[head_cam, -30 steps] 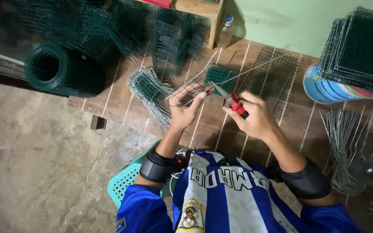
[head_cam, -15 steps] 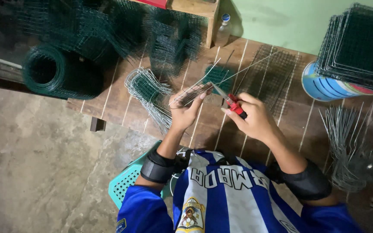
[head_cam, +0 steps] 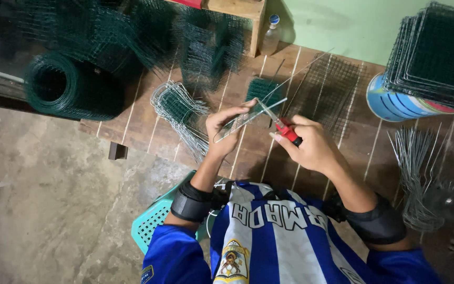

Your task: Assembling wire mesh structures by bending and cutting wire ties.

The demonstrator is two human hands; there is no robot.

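The left hand has its fingers clamped on a small wire mesh piece, held above the wooden tabletop. The right hand has its fingers wrapped tight on red-handled pliers, whose tip touches the mesh. A green mesh roll lies well to the left.

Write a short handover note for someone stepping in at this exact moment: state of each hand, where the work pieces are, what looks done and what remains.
Left hand: holds a small wire mesh piece up over the wooden platform.
Right hand: grips red-handled pliers, tips at the piece's edge.
Done, apparently: a stack of framed green panels at upper right.
Left, apparently: loose bent wires at right, a bundle of wire frames and a green mesh roll at left.
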